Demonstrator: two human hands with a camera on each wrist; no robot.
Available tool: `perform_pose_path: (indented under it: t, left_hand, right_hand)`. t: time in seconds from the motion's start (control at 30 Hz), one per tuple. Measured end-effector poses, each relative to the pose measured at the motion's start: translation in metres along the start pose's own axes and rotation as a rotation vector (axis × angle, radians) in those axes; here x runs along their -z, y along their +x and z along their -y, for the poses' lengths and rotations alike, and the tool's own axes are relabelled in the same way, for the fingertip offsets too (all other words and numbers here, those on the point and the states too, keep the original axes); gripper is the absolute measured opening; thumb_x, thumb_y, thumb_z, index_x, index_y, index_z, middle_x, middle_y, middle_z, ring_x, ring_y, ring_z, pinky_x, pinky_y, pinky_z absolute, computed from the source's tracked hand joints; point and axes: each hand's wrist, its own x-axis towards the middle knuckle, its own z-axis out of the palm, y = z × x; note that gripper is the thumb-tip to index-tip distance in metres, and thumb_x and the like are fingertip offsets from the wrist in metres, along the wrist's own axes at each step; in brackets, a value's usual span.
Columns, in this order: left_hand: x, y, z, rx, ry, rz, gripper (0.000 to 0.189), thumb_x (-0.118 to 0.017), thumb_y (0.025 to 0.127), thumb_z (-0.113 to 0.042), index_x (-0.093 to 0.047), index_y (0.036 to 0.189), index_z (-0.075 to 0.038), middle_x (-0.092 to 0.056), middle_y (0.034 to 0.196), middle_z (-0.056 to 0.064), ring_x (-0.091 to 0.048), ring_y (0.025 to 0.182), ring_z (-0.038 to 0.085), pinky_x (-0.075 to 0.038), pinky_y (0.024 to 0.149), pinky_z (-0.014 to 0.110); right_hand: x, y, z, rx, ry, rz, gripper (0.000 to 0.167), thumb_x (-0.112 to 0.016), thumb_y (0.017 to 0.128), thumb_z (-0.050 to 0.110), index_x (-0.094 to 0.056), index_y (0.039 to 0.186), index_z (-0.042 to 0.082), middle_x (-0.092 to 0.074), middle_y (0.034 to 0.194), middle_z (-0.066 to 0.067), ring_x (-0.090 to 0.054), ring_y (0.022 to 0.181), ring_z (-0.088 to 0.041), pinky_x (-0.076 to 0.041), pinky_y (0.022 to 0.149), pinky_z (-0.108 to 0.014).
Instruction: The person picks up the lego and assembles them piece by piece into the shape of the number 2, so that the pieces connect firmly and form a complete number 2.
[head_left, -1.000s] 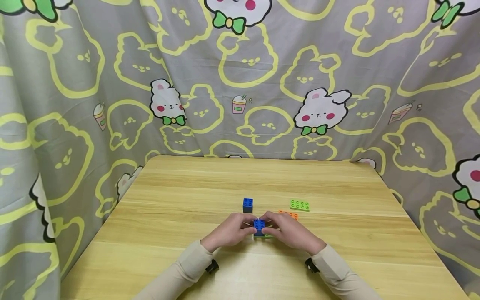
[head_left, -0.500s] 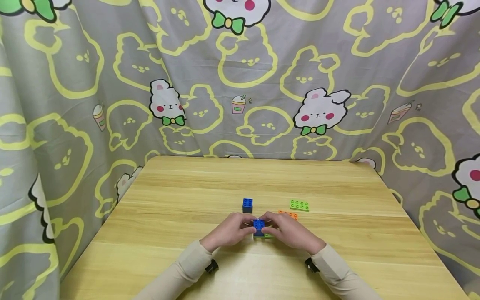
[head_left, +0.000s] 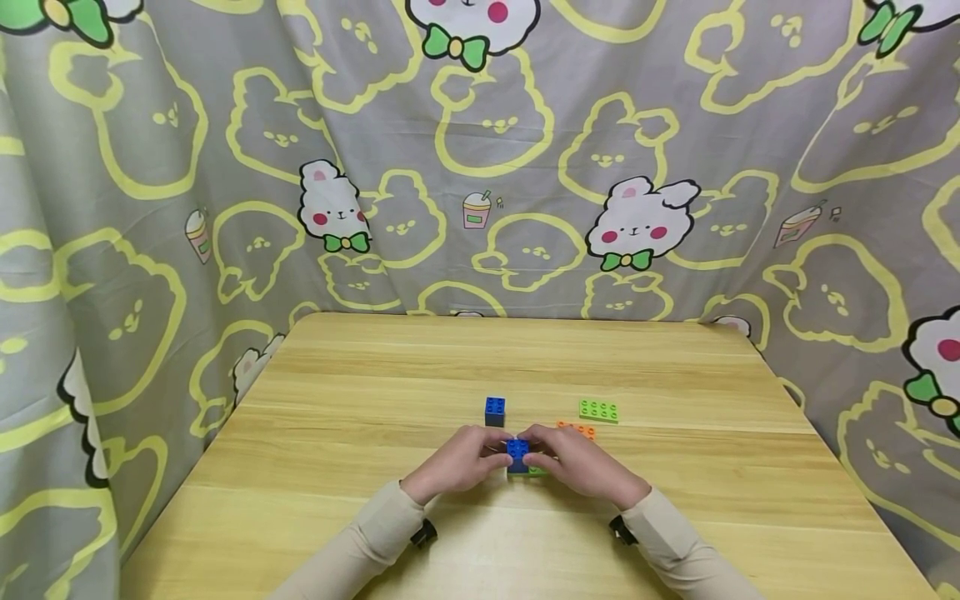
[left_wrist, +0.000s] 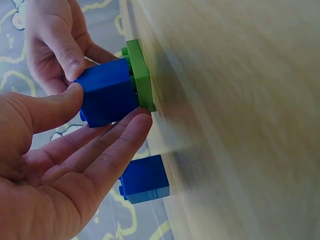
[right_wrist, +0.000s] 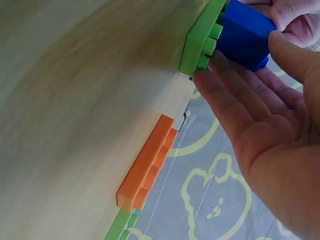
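A blue building brick (head_left: 517, 454) stands on the left end of a green flat brick (left_wrist: 142, 75), stud side up. Some of the green studs show bare to its right. My left hand (head_left: 465, 460) holds the blue brick from the left, thumb on its near upper edge and fingers along its far side. From the right, my right hand (head_left: 588, 462) grips the same brick in a mirrored way, its fingertips reaching down to the green brick (right_wrist: 200, 42). In the left wrist view both thumbs meet at the top of the blue brick (left_wrist: 107, 92).
A second blue brick (head_left: 495, 411) stands on the wooden table (head_left: 375, 367) behind my left hand. Behind my right hand lie an orange flat brick (head_left: 581, 431) and, farther back, another green flat brick (head_left: 598, 410). A patterned curtain (head_left: 525, 192) hangs around the table.
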Motion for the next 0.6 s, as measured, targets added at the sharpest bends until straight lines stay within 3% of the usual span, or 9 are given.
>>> perform_pose_path:
  t: [0.6]
  left_hand:
    - [-0.0013,-0.0002,0.0009,-0.024,-0.02,-0.002,0.03,-0.066,0.101,-0.014,-0.069,0.129,-0.003,-0.075,0.116,0.01,-0.069,0.097,0.008,-0.056,0.084,0.025]
  right_hand:
    - [-0.0009,0.0011,-0.0015,0.027,0.02,-0.013,0.027,-0.063,0.103,0.025,-0.067,0.126,0.011,-0.073,0.114,0.001,-0.071,0.103,-0.012,-0.058,0.089,-0.03]
